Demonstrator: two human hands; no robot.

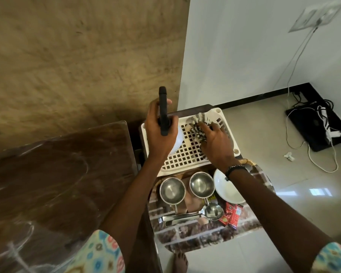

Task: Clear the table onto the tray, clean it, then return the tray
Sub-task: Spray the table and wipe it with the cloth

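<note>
- The desk (53, 184), brown and glossy, is seen to the left of the white perforated basket (187, 154); its surface is bare of dishes, and faint smeared marks are visible on it.
- The left hand (158, 133) is held just over the basket's left edge, raised a little above it. It is closed around a black spray bottle (163, 111), which is held upright with its long axis running away from the person, its top pointing toward the wall.
- A white rounded object (178, 142), probably a bowl, is partly hidden under the left hand, inside the basket.
- The right hand (215, 142) is laid in the basket's right half, palm down, fingers curled into a striped cloth (199, 125). The cloth is bunched, with a loose end trailing toward the basket's far rim. The grip is judged to be closing on the cloth; it cannot be told whether the cloth is lifted.
- The tray (205, 237), patterned like brickwork, is seen just nearer than the basket, touching or slightly under its near edge. Two steel cups (172, 191), a white plate (227, 189), a steel ladle (212, 210) and red packets (231, 213) are carried on it.
- The clearing step is judged to be done, and the cleaning step to be prepared. The desk lies to the left of both hands, and the left hand is the nearer one. The coming move is judged to turn on a swing leftward: the bottle aimed down at the desk, the cloth carried across after it.
</note>
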